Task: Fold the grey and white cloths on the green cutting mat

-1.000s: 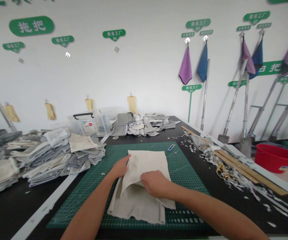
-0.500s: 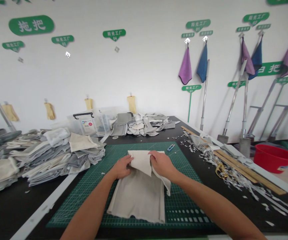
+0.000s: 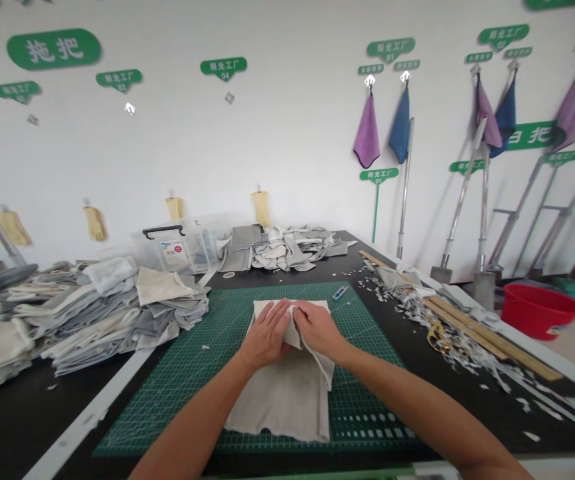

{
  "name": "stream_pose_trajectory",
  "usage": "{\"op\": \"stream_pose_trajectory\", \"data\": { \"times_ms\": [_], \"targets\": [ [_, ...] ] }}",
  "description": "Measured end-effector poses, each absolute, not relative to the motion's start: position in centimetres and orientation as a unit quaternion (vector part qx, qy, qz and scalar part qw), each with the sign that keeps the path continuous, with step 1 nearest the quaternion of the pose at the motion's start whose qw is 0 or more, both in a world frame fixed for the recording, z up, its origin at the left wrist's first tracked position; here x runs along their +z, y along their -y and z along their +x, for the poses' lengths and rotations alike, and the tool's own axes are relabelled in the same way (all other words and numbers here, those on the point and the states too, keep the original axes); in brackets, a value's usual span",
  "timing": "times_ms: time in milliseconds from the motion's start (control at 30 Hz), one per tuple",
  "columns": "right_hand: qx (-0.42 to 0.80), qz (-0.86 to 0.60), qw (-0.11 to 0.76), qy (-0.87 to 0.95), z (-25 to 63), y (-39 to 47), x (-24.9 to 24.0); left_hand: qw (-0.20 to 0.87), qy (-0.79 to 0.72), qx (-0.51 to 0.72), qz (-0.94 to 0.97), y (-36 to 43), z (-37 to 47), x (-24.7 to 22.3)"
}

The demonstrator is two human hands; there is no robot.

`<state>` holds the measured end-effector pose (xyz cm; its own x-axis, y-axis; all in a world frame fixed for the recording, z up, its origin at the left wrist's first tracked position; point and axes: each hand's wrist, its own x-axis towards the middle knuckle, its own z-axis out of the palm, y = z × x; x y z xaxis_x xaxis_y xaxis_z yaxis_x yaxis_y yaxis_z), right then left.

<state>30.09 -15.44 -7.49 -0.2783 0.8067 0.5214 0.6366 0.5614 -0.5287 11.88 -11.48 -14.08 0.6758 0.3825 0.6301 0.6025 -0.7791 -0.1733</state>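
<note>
A beige-grey cloth (image 3: 282, 400) lies on the green cutting mat (image 3: 167, 393), its upper part folded over and bunched under both hands. My left hand (image 3: 267, 337) rests on that upper part, fingers stretched out and fingertips touching my right hand. With bent fingers, my right hand (image 3: 317, 330) pinches a raised fold, and a loose flap hangs below it. The cloth between my hands is partly hidden. Blue-handled thread snips (image 3: 340, 292) lie near the mat's far edge, beyond my right hand.
Folded cloths (image 3: 102, 313) are piled at left. Farther back are a clear plastic box (image 3: 164, 250) and a heap of grey scraps (image 3: 287, 247). Along the right edge lie wooden strips (image 3: 492, 330), white shreds and gold-handled scissors (image 3: 437, 339). A red bucket (image 3: 542, 310) stands beyond.
My left hand has moved right from the cloth's left edge, flattening onto the fold beside my right hand. My right hand has shifted slightly left, still gripping the cloth.
</note>
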Motion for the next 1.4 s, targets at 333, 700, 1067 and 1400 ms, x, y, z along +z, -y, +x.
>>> {"op": "stream_pose_trajectory", "data": {
  "times_ms": [333,700,1067,1400],
  "targets": [
    [0.085,-0.453,0.325,0.825,30.7,15.3,-7.1,-0.001,0.525,-0.424,-0.738,12.6,11.2,-11.6],
    [0.044,-0.455,0.071,0.887,31.2,17.4,-5.6,0.020,0.468,-0.571,-0.674,13.8,12.0,-8.8],
    [0.025,-0.488,0.254,0.835,33.3,16.8,-2.2,0.024,0.463,-0.672,-0.577,14.5,10.7,-2.1],
    [-0.023,-0.377,0.602,0.703,35.6,17.4,4.8,0.078,0.350,-0.769,-0.529,17.9,10.4,2.9]
  ]
}}
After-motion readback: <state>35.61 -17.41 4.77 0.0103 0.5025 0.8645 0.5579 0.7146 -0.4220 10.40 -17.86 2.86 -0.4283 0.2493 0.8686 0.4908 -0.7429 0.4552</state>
